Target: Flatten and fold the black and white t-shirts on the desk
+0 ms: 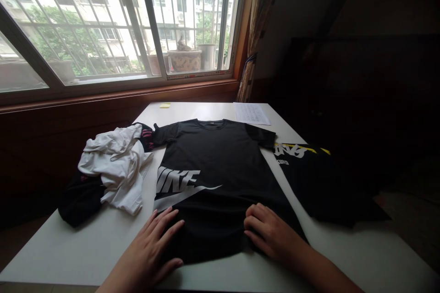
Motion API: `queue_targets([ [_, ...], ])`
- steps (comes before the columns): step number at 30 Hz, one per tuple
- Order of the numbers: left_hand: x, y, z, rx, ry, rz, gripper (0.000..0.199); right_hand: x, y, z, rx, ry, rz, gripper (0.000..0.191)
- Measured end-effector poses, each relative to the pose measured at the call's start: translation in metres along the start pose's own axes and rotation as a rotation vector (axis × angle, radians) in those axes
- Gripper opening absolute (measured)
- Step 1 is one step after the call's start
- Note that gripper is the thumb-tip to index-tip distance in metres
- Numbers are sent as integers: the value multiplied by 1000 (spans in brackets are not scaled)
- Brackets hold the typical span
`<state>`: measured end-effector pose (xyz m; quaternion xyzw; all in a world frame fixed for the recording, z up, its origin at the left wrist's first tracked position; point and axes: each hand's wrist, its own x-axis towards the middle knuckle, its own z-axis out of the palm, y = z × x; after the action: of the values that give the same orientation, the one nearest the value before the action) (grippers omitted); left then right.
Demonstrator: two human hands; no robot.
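- Shows a black T-shirt [213, 158] laid out on the bench [62, 256], between a white garment [113, 160] and a dark printed one [319, 187].
- Probably light, limp and a little slippery; likely to wrinkle if pushed, hard to break. Best taken at shoulders or hem corners.
- Rests left hand [156, 240] near the hem, fingers wide; curls the fingers of right hand [268, 231] on the cloth, cannot tell if pinching.
- Beyond the window, has a patterned pot [185, 61] with something gnarled inside; cannot see into the grey pot [207, 57] alongside.

1 shirt [213, 155] lies between 2 clothing piles on the table [117, 252].
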<state>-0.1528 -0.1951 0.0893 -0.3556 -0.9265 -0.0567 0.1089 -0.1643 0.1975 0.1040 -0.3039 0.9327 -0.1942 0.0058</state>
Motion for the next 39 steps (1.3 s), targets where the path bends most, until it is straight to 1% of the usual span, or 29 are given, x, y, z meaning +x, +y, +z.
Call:
queue_targets([
  [1, 0, 0, 1, -7, -9, 1, 76, 0, -1, -2, -4, -7, -2, 4],
  [2, -1, -1, 1, -21, -14, 6, 75, -1, -3, -5, -2, -23, -14, 9],
  [3, -3, -1, 0, -39, -20, 12, 69, -3, -5, -8, 3, -46, -33, 17],
  [5, -9, -2, -3, -78, -35, 25, 52, -7, -9, -13, 22, -91, -77, 35],
  [7, -15, -2, -8, -104, -58, 24, 41, -11, -12, -15, 41, -111, -107, 45],
  [8, -17, -2, -10, -111, -70, 17, 40, -13, -14, -13, 45, -111, -113, 44],
  [11, -22, -1, -16, -129, -76, 2, 37, -13, -17, -2, 23, -80, -143, 21],
  [12, -23, -1, -17, -137, -59, -5, 35, -12, -18, 2, 15, -64, -162, 17],
  [13, -23, 0, -19, -146, -32, -13, 34, -11, -19, 5, 20, -48, -182, 17],
  [16, -24, 2, -22, -179, 96, -64, 30, -6, -25, 3, 148, 1, -195, 23],
  [18, -24, 5, -24, -212, 159, -122, 26, -5, -29, -6, 304, 38, -155, 26],
  [20, -22, 9, -23, -255, 181, -191, 23, -4, -31, -19, 446, 82, -108, 25],
  [21, -21, 11, -22, -272, 188, -222, 21, -4, -32, -25, 496, 107, -90, 23],
  [23, -17, 15, -18, -279, 244, -252, 13, -5, -32, -34, 548, 158, -61, 18],
  [24, -14, 16, -16, -271, 286, -244, 6, -4, -31, -37, 554, 184, -49, 16],
  [25, -12, 16, -14, -259, 322, -222, 5, -4, -31, -39, 550, 209, -37, 14],
  [27, -7, 16, -11, -234, 357, -149, 21, -3, -29, -41, 527, 257, -16, 12],
  [28, -5, 15, -11, -217, 354, -114, 25, -3, -27, -41, 512, 278, -8, 12],
  [29, -4, 14, -12, -196, 346, -89, 23, -3, -26, -40, 498, 298, -3, 12],
  [31, -4, 10, -15, -141, 352, -70, 13, -3, -24, -40, 475, 326, -4, 13],
  [32, -6, 7, -17, -119, 369, -78, 10, -4, -23, -40, 466, 337, -5, 13],
  [36, -19, -4, -29, -97, 500, -188, 19, -8, -21, -44, 432, 375, -12, 16],
  [39, -22, -9, -41, -68, 591, -260, 21, -11, -21, -48, 428, 396, -6, 17],
])
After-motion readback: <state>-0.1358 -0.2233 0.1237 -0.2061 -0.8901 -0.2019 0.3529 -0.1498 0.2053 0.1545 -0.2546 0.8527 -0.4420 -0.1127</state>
